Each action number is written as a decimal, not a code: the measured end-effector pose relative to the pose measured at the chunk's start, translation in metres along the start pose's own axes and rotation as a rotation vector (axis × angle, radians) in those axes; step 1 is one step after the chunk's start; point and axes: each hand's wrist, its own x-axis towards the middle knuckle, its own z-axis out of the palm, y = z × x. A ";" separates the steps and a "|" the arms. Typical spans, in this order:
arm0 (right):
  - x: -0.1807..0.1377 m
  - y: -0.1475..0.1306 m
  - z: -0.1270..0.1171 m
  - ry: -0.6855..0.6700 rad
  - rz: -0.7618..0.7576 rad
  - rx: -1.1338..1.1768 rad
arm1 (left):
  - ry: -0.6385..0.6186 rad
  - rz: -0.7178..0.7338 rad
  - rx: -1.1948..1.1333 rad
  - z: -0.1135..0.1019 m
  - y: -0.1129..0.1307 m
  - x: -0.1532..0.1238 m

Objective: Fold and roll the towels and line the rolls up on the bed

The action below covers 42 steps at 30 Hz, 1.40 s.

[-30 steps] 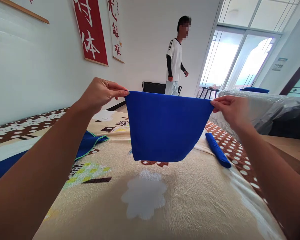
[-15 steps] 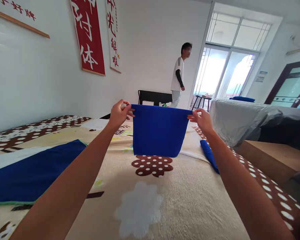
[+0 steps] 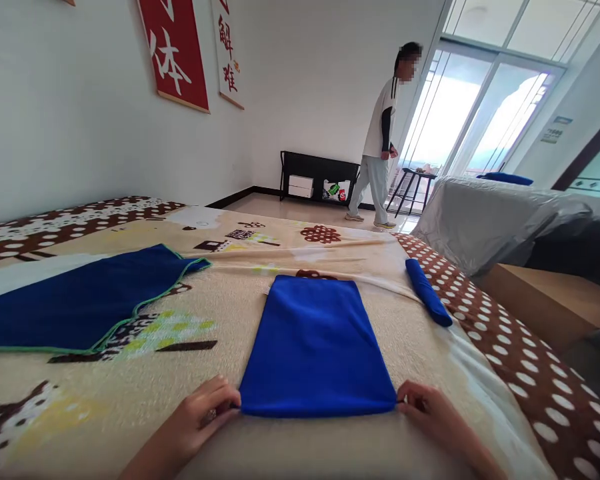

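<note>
A bright blue folded cloth (image 3: 317, 347) lies spread on the patterned blanket (image 3: 220, 380), its near edge toward me. My left hand (image 3: 207, 410) pinches the near left corner, and my right hand (image 3: 427, 410) pinches the near right corner. The far end of the cloth rests on the blanket. To its right is a rolled blue cloth (image 3: 429, 293). A larger dark blue cloth with green edging (image 3: 95, 300) is laid out on the left, apart from both hands.
Beyond the bed, a person (image 3: 380, 133) walks near a black stool (image 3: 414, 190). A low black rack (image 3: 317, 177) stands by the far wall. On the right are a plastic-covered piece of furniture (image 3: 460, 213) and a brown box (image 3: 545, 300).
Both hands have come down and toward me with the blue cloth, which was hanging in the air and now lies on the blanket. The person in the background has moved right.
</note>
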 end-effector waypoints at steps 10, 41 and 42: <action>-0.026 0.002 0.015 -0.001 -0.012 -0.187 | 0.065 0.179 0.189 -0.010 -0.003 -0.024; -0.039 0.024 0.041 0.279 -0.545 -0.432 | 0.175 0.507 0.346 -0.004 -0.009 -0.026; -0.040 0.022 0.041 0.297 -0.577 -0.450 | 0.174 0.502 0.335 -0.004 -0.009 -0.027</action>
